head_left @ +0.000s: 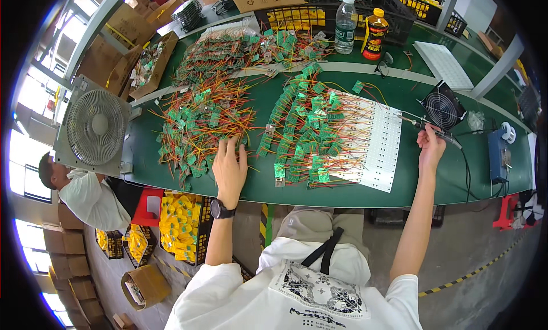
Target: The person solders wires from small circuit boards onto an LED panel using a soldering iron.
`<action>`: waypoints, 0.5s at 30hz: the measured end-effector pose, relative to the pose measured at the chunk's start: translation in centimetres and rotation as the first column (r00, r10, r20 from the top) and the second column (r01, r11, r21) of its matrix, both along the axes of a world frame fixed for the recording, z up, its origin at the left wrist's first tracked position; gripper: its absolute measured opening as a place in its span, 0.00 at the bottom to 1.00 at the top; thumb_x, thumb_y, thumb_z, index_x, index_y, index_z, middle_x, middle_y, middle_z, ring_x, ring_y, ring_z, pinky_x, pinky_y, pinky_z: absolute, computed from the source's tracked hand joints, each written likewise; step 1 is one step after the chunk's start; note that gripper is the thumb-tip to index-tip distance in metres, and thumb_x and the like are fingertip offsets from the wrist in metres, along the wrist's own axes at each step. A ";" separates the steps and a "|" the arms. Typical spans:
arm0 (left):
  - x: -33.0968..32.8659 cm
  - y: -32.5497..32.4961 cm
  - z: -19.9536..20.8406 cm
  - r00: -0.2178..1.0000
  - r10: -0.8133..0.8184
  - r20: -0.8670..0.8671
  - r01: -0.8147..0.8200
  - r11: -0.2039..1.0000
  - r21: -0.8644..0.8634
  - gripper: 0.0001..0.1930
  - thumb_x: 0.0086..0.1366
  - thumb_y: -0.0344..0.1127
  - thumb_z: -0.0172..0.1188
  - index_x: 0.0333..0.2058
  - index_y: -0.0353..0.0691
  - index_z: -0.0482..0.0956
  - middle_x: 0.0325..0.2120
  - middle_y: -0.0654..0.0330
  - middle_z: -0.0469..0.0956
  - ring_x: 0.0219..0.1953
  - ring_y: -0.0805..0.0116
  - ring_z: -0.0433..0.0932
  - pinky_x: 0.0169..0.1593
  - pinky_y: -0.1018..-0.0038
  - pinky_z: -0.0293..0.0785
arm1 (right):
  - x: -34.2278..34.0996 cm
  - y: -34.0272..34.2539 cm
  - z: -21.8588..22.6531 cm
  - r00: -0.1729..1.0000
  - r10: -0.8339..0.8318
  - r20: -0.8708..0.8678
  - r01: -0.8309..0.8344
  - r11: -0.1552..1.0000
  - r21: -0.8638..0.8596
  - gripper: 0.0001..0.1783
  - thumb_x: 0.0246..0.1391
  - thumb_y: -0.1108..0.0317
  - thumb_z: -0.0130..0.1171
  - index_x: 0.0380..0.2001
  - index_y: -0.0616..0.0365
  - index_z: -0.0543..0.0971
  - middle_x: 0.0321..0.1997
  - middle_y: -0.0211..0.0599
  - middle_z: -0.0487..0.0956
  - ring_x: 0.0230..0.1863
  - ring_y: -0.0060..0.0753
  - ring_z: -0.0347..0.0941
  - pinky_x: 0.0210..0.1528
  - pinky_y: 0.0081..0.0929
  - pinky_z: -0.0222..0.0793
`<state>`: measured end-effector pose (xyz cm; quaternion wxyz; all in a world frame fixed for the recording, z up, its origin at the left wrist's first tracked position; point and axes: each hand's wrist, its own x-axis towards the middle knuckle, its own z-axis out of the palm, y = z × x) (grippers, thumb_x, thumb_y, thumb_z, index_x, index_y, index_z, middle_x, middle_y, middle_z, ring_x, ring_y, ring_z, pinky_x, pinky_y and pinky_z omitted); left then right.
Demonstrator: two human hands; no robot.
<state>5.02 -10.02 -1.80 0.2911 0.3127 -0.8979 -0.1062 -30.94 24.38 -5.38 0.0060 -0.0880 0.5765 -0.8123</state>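
Head view, all places taken from the white perforated panel lying on the green table. Along the panel's left side we see rows of green circuit boards, their red and yellow wires trailing over the panel's left part. Farther left of the panel, past a strip of bare green, a loose heap of wired boards spreads out; our left hand rests at its near right edge, fingers slightly apart and reaching in among the wires. Whether they pinch one, we cannot tell. Just right of the panel, our right hand has its fingers clamped on the handle of a soldering iron, tip pointing left at the panel's upper right corner. Right of the panel and beyond the iron stands a small black fan; farther right, a blue box. Beyond the panel we note a clear bottle and, beside it, a dark bottle with a yellow cap. Beyond and left of the panel, stacked wired boards; far left of it, a large grey fan, with another person near that end.
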 end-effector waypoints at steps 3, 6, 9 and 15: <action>-0.3 -1.0 -0.7 0.991 0.123 0.060 -0.115 0.986 -0.120 0.13 0.62 0.36 0.60 0.44 0.38 0.76 0.36 0.56 0.75 0.30 0.61 0.79 0.34 0.66 0.74 | 0.2 -0.2 0.1 1.000 0.015 -0.001 -0.015 1.000 -0.002 0.09 0.55 0.69 0.61 0.36 0.64 0.78 0.21 0.34 0.77 0.17 0.22 0.69 0.18 0.17 0.56; -0.5 -0.9 -0.4 0.997 0.071 0.008 -0.071 0.998 0.000 0.14 0.58 0.32 0.62 0.44 0.38 0.76 0.33 0.58 0.75 0.28 0.64 0.77 0.33 0.69 0.73 | 0.1 0.1 -0.1 1.000 0.012 0.001 -0.012 1.000 0.006 0.09 0.55 0.68 0.61 0.36 0.64 0.78 0.22 0.34 0.77 0.18 0.21 0.69 0.19 0.17 0.56; 0.0 -1.9 -1.4 0.991 0.000 -0.137 0.015 0.994 0.106 0.15 0.54 0.29 0.64 0.43 0.38 0.77 0.30 0.60 0.75 0.26 0.67 0.75 0.32 0.72 0.72 | 0.1 0.0 -0.1 1.000 0.012 0.002 -0.012 1.000 0.013 0.10 0.56 0.68 0.61 0.36 0.64 0.78 0.22 0.34 0.77 0.18 0.21 0.69 0.19 0.16 0.56; 0.6 -1.5 -0.6 0.999 -0.003 -0.042 0.016 0.955 0.295 0.11 0.55 0.28 0.62 0.39 0.36 0.78 0.28 0.59 0.74 0.24 0.67 0.74 0.31 0.71 0.70 | 0.1 0.2 -0.1 1.000 0.018 0.007 -0.018 1.000 0.017 0.10 0.56 0.68 0.61 0.36 0.64 0.78 0.22 0.34 0.77 0.18 0.21 0.69 0.19 0.16 0.56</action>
